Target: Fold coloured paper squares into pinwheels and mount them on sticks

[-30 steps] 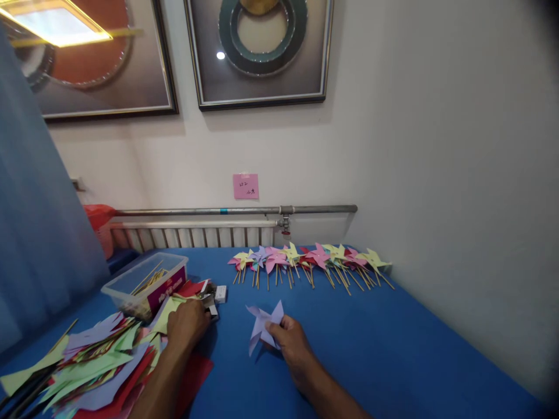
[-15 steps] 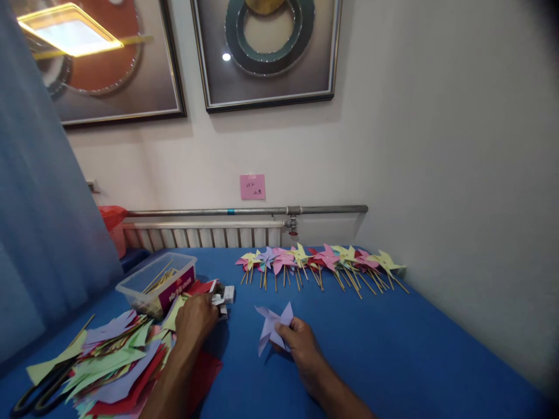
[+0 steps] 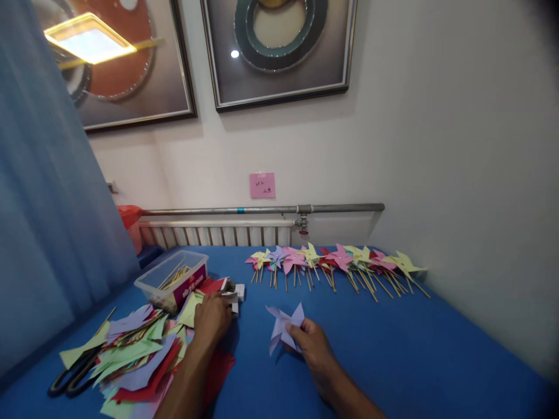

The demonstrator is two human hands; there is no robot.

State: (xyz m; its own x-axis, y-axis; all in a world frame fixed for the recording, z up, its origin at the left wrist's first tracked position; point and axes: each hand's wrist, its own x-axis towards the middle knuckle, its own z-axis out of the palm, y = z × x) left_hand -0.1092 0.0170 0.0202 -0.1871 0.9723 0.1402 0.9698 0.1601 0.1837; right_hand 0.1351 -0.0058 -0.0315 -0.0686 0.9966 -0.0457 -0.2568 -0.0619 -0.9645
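Currently, hands well apart. Right hand [image 3: 315,348] pinches a lilac paper pinwheel [image 3: 279,329], thumb on its near face, over the blue desk [image 3: 393,355]. Left hand [image 3: 213,317] is at small boxes [image 3: 240,292] near the clear tub [image 3: 191,288]; fingertips hidden, grip cannot be told. Stick-mounted pinwheels [image 3: 342,258] lie in a row toward the wall [image 3: 437,145].
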